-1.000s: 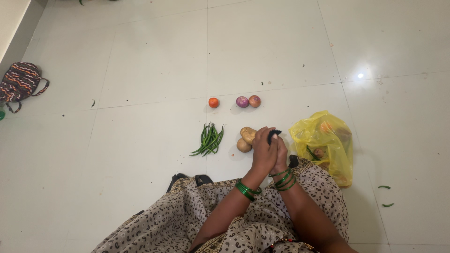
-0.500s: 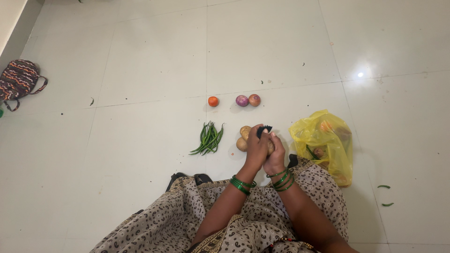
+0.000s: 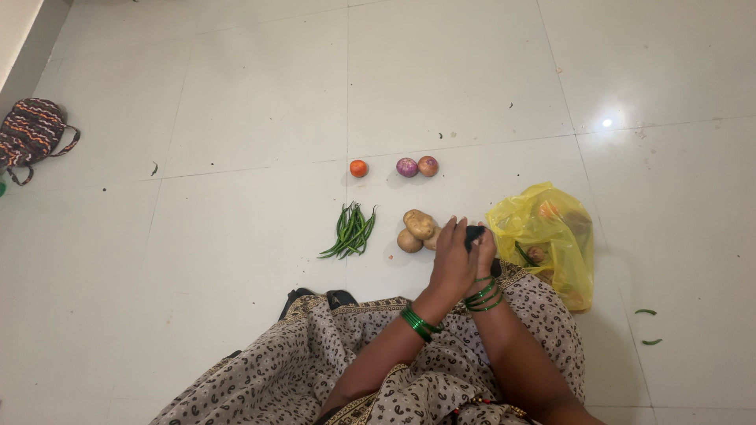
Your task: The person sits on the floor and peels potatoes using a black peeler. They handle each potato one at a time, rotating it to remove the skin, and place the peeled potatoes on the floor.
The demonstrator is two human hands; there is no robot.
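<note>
1. One white tiled floor (image 3: 236,118) carries everything, and the produce lies sorted on it by kind; every place below is told from the pale brown potatoes (image 3: 417,230).
2. Patterned brown-and-cream cloth (image 3: 315,370) covers the seated person's lap, just below the potatoes, close enough that everything sits within arm's reach.
3. Crumpled yellow plastic bag (image 3: 551,236) lies just right of the potatoes, its mouth slack, with more produce showing inside.
4. Striped woven bag (image 3: 31,134) rests far to the left of the potatoes, by the wall.
5. Left hand (image 3: 450,264) and right hand (image 3: 482,253), both with green bangles at the wrist, meet just right of the potatoes; together they are closed around a small dark object (image 3: 473,234), too covered to identify.
6. Green beans (image 3: 351,231) lie bundled just left of the potatoes.
7. Two round purple-red onions (image 3: 417,166) sit above the potatoes, touching each other.
8. Small orange-red tomato (image 3: 358,168) sits alone, up and left of the potatoes.
</note>
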